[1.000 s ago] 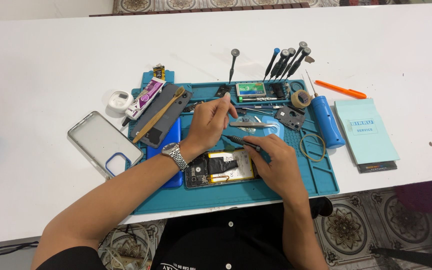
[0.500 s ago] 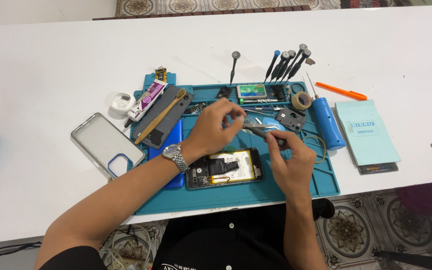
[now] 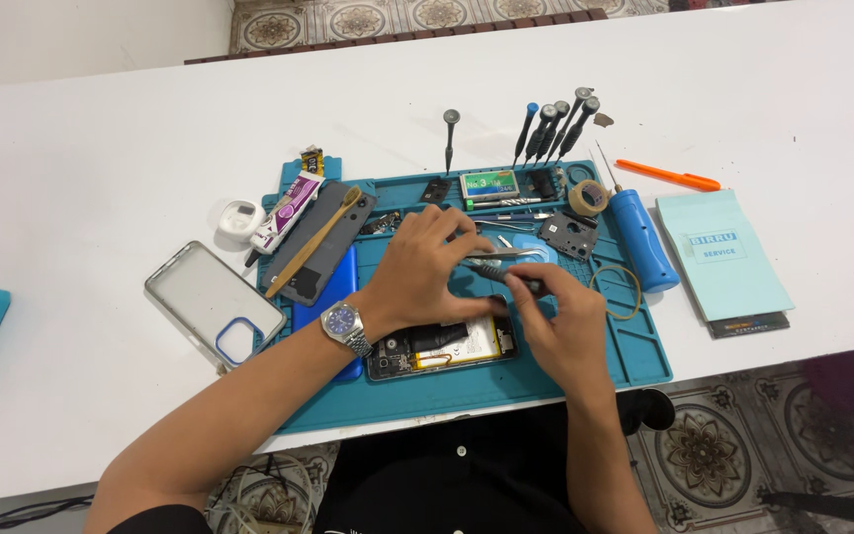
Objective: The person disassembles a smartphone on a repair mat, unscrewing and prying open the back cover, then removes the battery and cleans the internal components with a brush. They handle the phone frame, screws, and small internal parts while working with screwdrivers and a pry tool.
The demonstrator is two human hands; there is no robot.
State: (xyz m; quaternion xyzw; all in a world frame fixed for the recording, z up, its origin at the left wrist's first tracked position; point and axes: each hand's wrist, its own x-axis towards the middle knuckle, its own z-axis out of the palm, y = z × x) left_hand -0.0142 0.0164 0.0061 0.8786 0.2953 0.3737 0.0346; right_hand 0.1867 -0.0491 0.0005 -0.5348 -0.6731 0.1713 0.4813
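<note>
An opened phone [image 3: 447, 348] with its battery showing lies on a blue work mat [image 3: 605, 361]. My left hand [image 3: 427, 272], a watch on its wrist, hovers over the phone's upper end and pinches the tip of a thin metal tool. My right hand [image 3: 565, 321] grips a dark-handled tool [image 3: 506, 272] that points left toward my left fingers, just above the phone's right end.
A clear phone case [image 3: 212, 302] lies left of the mat. A dark back cover with a toothbrush [image 3: 320, 242] rests on the mat's left. Several screwdrivers [image 3: 555, 124] stand at the far edge. A blue-handled driver [image 3: 640, 237], orange tool [image 3: 666, 176] and pale booklet [image 3: 724, 255] lie right.
Both hands have lifted from the phone's surface and come together above its upper edge, the right hand raising its tool toward the left fingers.
</note>
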